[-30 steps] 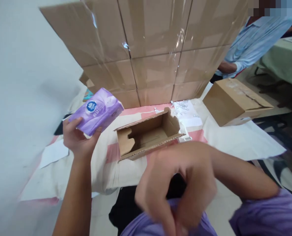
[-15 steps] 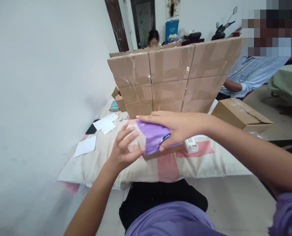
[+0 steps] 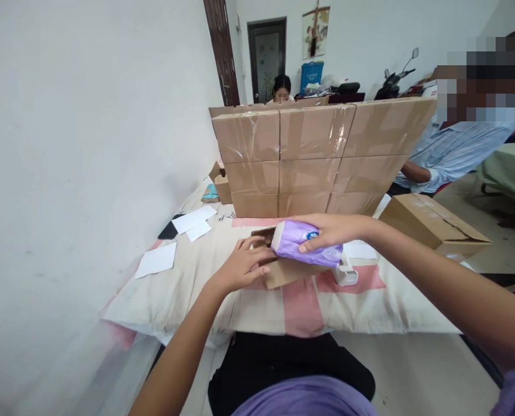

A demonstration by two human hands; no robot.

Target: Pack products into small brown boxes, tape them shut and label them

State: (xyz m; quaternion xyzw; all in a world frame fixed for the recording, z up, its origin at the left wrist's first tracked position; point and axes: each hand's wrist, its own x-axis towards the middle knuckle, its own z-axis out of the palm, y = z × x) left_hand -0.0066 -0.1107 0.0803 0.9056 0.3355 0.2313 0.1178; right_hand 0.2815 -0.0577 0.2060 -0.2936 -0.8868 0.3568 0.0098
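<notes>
A purple soft tissue pack with a whitish end and a blue logo lies tilted over a small open cardboard box. My right hand grips the pack from above, thumb on the near side and fingers over the far side. At the box's left end, my left hand has its fingers apart, their tips close to the pack's whitish end. Whether those fingertips touch the pack or the box edge, I cannot tell. Just right of the box sits a white tape dispenser-like object, partly covered.
Taped cardboard boxes form a wall behind. A larger carton stands at right, near a person in a blue shirt. White papers and a black flat item lie left on the bedding. Another person's head shows behind the boxes.
The pack has shifted rightward relative to the box and tilted, exposing the box's open left end. My left hand has moved in to that end. The camera view has tipped up slightly.
</notes>
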